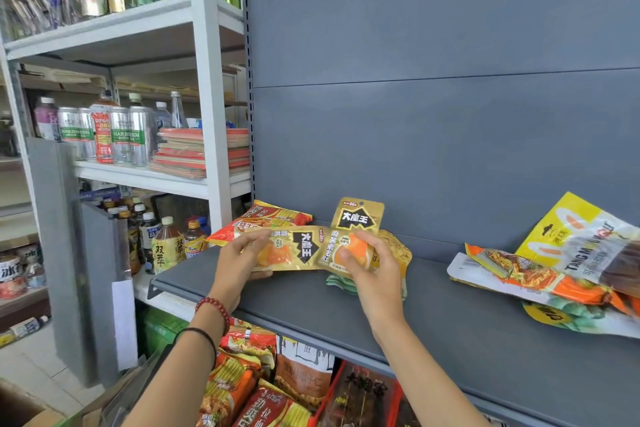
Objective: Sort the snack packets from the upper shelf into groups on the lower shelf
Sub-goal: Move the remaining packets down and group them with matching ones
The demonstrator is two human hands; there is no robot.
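My left hand (pixel 242 255) grips the flat gold packet (pixel 299 250), my right hand (pixel 369 269) the upright gold packet (pixel 356 218). Lifting may drag off the green packet (pixel 341 283) at its six o'clock.

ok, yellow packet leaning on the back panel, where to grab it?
The yellow packet: pinch its upper left edge, coming from the front. It leans on the back panel, that edge stands free, and other packets overlap its lower half.

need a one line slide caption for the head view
Left hand grips a sideways gold packet, right hand an upright gold packet, over the grey shelf.
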